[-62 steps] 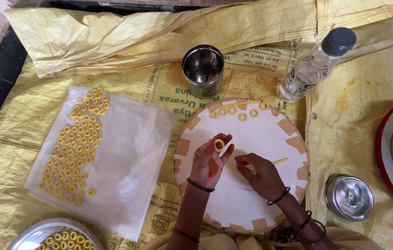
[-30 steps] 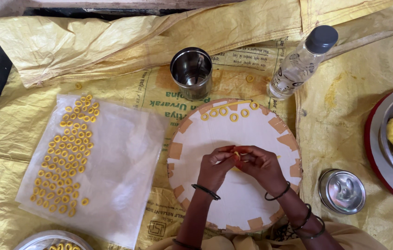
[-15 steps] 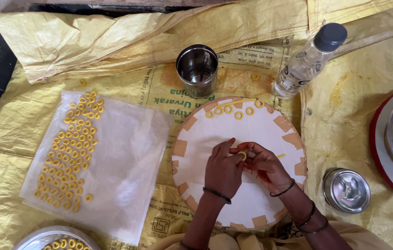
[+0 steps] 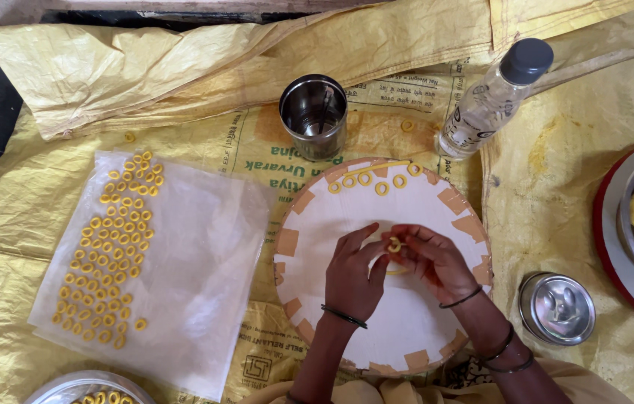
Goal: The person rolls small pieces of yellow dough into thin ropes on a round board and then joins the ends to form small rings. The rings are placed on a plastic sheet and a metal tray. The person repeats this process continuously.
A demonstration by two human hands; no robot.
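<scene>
Hands (image 4: 395,269) since raised, dough ring (image 4: 394,245) above board (image 4: 317,224) centre

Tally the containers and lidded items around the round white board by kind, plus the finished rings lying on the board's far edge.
Steel cup: 1
Clear plastic bottle: 1
Steel lid: 1
Yellow dough rings on the round white board, far edge: 5
Total: 8

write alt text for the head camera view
Seen from above, a left hand and right hand pinch a small yellow dough ring over a round white board. Rows of finished rings lie on a clear plastic sheet to the left.
</scene>
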